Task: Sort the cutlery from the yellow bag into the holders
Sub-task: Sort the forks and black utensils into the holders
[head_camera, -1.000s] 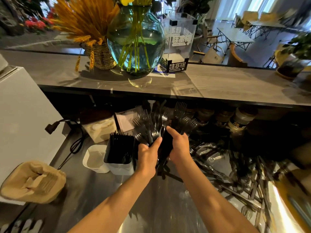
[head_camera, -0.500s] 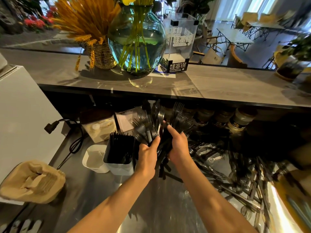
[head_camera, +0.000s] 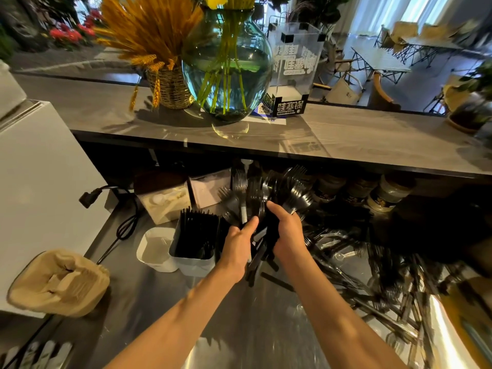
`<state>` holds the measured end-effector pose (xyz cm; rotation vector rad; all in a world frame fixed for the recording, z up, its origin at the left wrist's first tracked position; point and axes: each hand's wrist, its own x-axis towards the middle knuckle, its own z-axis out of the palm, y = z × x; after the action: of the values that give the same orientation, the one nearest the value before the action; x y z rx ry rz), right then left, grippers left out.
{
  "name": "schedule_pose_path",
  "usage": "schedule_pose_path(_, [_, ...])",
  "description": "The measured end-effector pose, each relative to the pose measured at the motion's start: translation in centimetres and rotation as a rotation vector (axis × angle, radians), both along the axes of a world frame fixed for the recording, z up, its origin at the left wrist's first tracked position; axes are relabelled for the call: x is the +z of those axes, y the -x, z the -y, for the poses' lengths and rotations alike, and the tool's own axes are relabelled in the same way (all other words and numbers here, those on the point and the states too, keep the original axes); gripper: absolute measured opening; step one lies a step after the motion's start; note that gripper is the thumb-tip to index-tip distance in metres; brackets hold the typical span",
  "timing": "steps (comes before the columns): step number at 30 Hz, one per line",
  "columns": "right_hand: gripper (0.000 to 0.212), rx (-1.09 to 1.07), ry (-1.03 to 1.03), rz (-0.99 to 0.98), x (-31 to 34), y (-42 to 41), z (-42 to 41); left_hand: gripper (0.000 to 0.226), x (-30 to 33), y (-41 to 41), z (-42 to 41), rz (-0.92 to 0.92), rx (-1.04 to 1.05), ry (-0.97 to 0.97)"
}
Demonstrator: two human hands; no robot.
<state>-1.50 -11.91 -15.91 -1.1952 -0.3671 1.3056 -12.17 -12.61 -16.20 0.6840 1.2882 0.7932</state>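
Landmark: grey counter (head_camera: pixel 346 139).
Beyond counter: folding tables (head_camera: pixel 378 62) and chairs (head_camera: pixel 343 86) are seen.
Light: daylight is admitted through curtained windows (head_camera: pixel 415 9).

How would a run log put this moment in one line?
both hands grip black forks | tines up | beside black-filled holder | loose cutlery right

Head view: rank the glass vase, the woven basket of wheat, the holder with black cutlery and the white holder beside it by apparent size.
1. Glass vase
2. Holder with black cutlery
3. Woven basket and white holder: look alike, and the basket stands farther away, so unranked.
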Motion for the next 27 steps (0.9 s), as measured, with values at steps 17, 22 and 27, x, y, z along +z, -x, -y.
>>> schedule_pose_path(17, [0.023, 0.321, 0.061, 0.002, 1.1, -0.3, 0.3, 0.067, 2.3, 2.0, -1.8, -0.498, -0.618, -0.270])
schedule_pose_path(22, [0.023, 0.345, 0.104, -0.031, 1.1, -0.2, 0.0, 0.066, 3.3, 2.3, -2.2, -0.658, -0.779, -0.278])
schedule_pose_path(27, [0.013, 0.353, 0.143, -0.028, 0.5, 0.1, 0.1, 0.077, 4.1, 2.0, -2.3, -0.703, -0.846, -0.220])
